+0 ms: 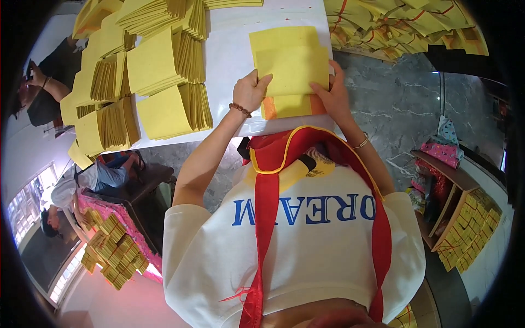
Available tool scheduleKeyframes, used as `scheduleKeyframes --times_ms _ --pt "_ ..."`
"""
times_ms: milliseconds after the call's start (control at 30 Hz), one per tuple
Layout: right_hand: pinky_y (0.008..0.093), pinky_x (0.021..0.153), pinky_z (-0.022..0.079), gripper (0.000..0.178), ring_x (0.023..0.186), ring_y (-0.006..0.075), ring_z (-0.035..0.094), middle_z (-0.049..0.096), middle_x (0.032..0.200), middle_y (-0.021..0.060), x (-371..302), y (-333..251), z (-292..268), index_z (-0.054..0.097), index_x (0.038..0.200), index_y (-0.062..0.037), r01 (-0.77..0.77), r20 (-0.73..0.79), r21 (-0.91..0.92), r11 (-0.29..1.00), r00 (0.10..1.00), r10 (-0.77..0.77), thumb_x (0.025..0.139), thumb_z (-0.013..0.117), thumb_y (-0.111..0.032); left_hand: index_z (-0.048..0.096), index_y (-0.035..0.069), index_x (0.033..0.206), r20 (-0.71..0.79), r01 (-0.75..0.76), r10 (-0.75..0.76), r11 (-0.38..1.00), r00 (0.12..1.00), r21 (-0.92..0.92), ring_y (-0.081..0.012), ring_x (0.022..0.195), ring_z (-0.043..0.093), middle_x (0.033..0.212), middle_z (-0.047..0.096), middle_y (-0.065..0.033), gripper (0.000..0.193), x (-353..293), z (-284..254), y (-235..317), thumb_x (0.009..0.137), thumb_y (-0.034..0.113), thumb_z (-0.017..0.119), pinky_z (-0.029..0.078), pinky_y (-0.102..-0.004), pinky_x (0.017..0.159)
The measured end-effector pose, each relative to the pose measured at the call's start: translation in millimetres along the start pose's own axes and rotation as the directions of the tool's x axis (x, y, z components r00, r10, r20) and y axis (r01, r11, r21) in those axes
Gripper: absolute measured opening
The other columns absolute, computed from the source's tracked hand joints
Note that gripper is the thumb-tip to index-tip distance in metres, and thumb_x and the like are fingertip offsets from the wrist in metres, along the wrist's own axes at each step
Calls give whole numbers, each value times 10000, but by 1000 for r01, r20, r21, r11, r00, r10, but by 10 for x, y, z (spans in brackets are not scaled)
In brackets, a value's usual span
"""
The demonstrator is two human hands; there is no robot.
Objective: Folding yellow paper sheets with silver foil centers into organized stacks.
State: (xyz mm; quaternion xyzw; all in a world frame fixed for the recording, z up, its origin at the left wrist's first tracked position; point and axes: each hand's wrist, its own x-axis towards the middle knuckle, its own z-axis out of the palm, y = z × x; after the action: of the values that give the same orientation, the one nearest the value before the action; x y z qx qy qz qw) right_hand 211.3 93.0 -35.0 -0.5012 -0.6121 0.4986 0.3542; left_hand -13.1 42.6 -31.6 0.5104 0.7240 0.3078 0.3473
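Note:
In front of me at the near edge of the white table (pixel 227 52), yellow paper (pixel 292 71) lies between my two hands. My left hand (pixel 251 93) grips its left edge, the thumb on top and the fingers curled at the side. On the opposite edge, my right hand (pixel 332 93) pinches the paper, thumb laid over the top. Another yellow sheet (pixel 284 36) sticks out beyond the far side. Below, nearest my body, shows a yellow piece with orange patches (pixel 287 106); how the layers join is hidden.
Fanned stacks of yellow paper (pixel 153 65) cover the table's left side. More yellow bundles with red strips (pixel 399 24) lie at the far right. A wooden shelf (pixel 451 180) with yellow bundles stands right. One person (pixel 82 186) sits at left; another person's arm (pixel 46 82) shows beyond.

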Motion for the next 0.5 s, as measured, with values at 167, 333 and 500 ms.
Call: scheduleKeyframes --times_ms 167,333,500 --pt "321 810 463 478 942 260 613 610 1072 172 48 -61 -23 505 1225 -96 118 76 -177 977 991 -106 777 632 -203 612 31 884 22 97 -97 995 995 -6 -332 645 604 678 623 -155 348 10 -10 67 829 365 530 456 -409 580" --pt "252 826 445 498 939 128 569 589 1126 131 107 4 -43 472 1271 -51 -38 148 -158 987 987 61 800 624 -111 618 26 895 93 145 -148 989 985 40 -336 670 607 699 627 -170 361 65 -90 158 810 366 531 463 -415 606" --pt "250 812 450 491 932 123 565 607 1091 123 142 -43 -42 483 1261 -47 -50 172 -214 976 981 88 795 628 -106 592 18 988 119 125 -131 991 984 51 -344 657 605 706 628 -164 378 92 -111 96 808 347 544 464 -411 590"
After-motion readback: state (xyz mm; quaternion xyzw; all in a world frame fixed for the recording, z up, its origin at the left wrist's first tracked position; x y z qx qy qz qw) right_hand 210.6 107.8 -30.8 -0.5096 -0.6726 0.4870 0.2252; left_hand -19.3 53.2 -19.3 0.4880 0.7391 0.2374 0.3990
